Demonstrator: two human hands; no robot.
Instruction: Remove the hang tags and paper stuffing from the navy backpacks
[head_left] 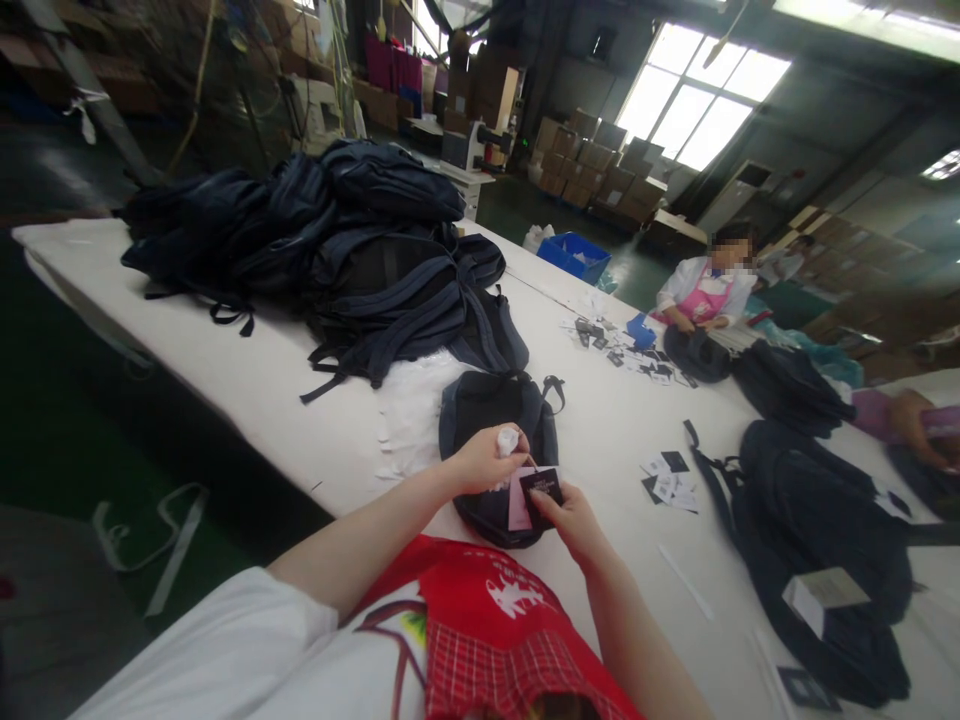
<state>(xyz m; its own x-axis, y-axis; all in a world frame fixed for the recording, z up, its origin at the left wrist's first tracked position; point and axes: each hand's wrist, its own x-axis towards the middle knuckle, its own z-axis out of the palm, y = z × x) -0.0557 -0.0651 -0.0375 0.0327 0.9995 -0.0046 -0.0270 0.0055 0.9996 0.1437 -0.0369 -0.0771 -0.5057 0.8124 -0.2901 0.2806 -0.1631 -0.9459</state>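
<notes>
A dark navy backpack [469, 410] lies on the white table right in front of me. Over it, my right hand [570, 515] is closed on a black hang tag [546, 487] with pale print, its thumb across the face. A pink tag [517, 508] shows behind the black one. My left hand [491, 462] is closed, its fingertips pinching a thin string [532, 463] at the top of the tags. Something white [508, 440] wraps or sits on a finger of that hand; I cannot tell which.
Navy backpacks [360, 240] are piled at the left. White sheets [409, 420] lie beside my backpack. Loose tags [670, 482] and more backpacks [817, 520], one bearing a small box [825, 600], are at the right. Across the table [600, 430], a person in a pink apron [705, 297] handles a bag.
</notes>
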